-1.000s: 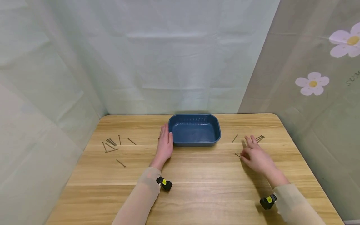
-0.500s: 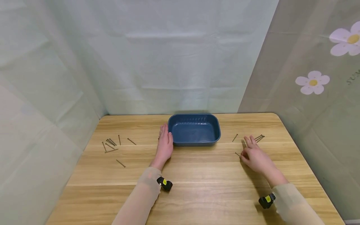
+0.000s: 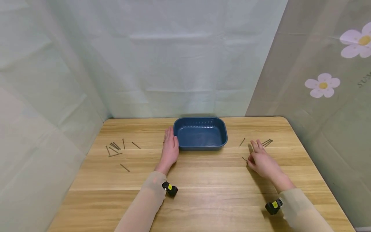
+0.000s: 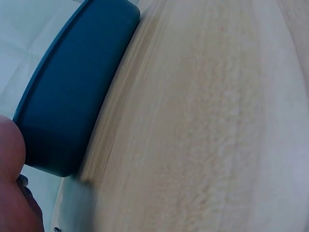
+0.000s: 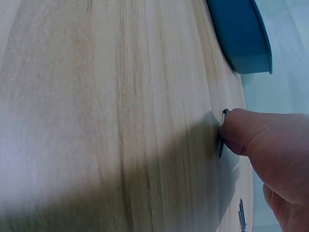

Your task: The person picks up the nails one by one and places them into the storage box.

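Note:
My left hand (image 3: 169,151) rests with straight fingers along the left side of a dark blue plastic tray (image 3: 200,149), thumb at its near left corner. The tray holds nothing. In the left wrist view the thumb (image 4: 10,150) touches the tray's wall (image 4: 72,92). To the right of the tray, my right hand (image 3: 263,162) pinches a thin dark nail (image 5: 221,151) between thumb and forefinger, low at the tabletop. Its head end pokes out to the left in the head view. The other fingers of that hand stretch forward, near a small group of nails (image 3: 267,143).
Another nail (image 3: 242,142) lies between the tray and my right hand. Several more nails (image 3: 115,146) are scattered on the left of the wooden table (image 3: 203,187), with one nail (image 3: 125,168) nearer me. Pale curtains (image 3: 185,64) hang behind and at both sides.
My right wrist has shifted very slightly left, its fingers staying at the same nail. The left hand and the tray have stayed in place.

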`<state>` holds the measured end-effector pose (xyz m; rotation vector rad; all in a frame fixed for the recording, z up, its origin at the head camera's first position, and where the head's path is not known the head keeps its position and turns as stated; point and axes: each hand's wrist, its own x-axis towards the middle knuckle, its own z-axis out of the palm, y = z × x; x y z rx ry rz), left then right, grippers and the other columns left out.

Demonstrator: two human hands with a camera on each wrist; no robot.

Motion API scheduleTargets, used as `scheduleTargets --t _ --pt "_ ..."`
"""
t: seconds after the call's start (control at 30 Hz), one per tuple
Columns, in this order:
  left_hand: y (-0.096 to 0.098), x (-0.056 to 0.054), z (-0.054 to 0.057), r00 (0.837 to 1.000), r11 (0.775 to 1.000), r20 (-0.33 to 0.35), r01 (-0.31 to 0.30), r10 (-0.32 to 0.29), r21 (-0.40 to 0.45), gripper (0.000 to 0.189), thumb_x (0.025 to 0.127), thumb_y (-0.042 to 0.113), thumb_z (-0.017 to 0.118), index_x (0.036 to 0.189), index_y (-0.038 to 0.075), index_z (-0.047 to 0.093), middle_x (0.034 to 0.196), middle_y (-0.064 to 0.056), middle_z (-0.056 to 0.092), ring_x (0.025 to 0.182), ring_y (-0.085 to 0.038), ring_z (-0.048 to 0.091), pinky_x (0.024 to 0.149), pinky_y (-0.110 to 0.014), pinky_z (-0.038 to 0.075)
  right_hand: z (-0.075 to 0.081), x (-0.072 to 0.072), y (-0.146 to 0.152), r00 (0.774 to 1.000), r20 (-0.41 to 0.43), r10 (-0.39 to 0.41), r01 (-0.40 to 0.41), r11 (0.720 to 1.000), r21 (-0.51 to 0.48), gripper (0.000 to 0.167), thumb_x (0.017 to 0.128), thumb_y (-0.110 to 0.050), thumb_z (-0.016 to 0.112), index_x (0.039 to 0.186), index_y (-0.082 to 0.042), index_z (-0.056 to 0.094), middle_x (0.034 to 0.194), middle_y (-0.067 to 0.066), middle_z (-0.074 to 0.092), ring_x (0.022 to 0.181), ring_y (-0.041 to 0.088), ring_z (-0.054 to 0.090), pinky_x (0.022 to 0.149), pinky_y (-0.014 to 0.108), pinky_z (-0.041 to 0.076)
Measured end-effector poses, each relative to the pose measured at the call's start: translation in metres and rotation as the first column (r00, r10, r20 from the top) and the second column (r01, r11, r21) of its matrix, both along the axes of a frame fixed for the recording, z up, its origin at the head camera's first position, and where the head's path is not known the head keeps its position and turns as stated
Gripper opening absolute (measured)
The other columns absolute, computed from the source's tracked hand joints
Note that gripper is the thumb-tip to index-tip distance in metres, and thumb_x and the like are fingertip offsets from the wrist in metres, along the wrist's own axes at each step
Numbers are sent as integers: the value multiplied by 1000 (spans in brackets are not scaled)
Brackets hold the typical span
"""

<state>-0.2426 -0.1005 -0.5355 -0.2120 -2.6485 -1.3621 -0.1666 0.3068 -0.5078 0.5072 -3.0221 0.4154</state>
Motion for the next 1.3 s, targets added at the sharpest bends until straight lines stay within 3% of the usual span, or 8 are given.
scheduleTargets --t 0.3,0.63,0.97,1.3 --pt "0 3 2 1000 1000 9 4 -5 9 57 117 15 34 166 -10 17 174 -29 16 164 -40 6 131 -53 10 0 -2 -5 998 10 -61 61 997 -36 17 100 -10 68 85 -5 66 167 40 22 155 60 17 119 70 28" --pt "1 1 2 1000 1000 18 -2 2 -3 57 117 16 33 166 -9 16 175 -27 16 164 -38 5 131 -51 8 11 -11 -22 996 -12 -91 90 992 -83 20 103 -13 65 84 -5 63 167 39 21 155 60 16 121 70 23" --pt "1 2 0 1000 1000 4 -1 2 -19 57 117 14 33 165 -11 18 174 -29 17 163 -42 8 131 -52 10 23 -21 -51 991 35 -128 133 968 -212 17 105 -16 64 91 -5 67 171 36 14 158 57 6 122 72 20" --pt "1 1 1 1000 999 -7 -1 1 -38 56 117 13 33 164 -14 19 172 -32 19 162 -46 10 131 -54 10 41 -30 -88 994 -2 -105 100 945 -311 17 104 -14 65 91 -3 66 174 31 11 160 51 2 123 67 22"
